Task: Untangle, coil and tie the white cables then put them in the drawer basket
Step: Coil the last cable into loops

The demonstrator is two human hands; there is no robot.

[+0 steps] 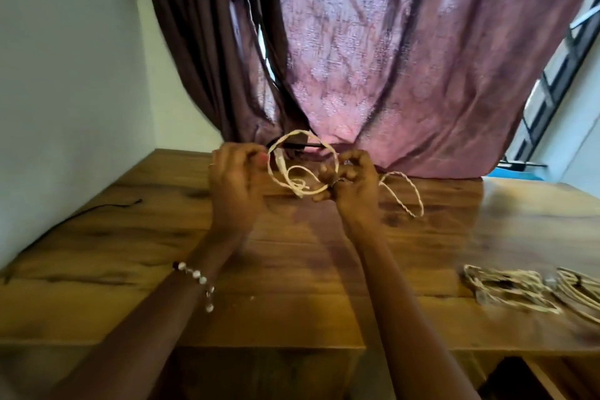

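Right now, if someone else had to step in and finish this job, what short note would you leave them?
Left hand: pinching the left side of the cable coil, held up above the wooden table.
Right hand: gripping the coil's right side; a loose loop of the same cable trails to the right of it.
Done: two bundled white cables lie at the table's right edge, though blurred.
Left: finish coiling and tie this cable, then put all of them in the drawer basket, which is not in view.

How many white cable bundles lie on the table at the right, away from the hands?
2: one cable bundle near the table's right edge, and a second bundle beside it, cut off by the frame. More may lie outside the view.
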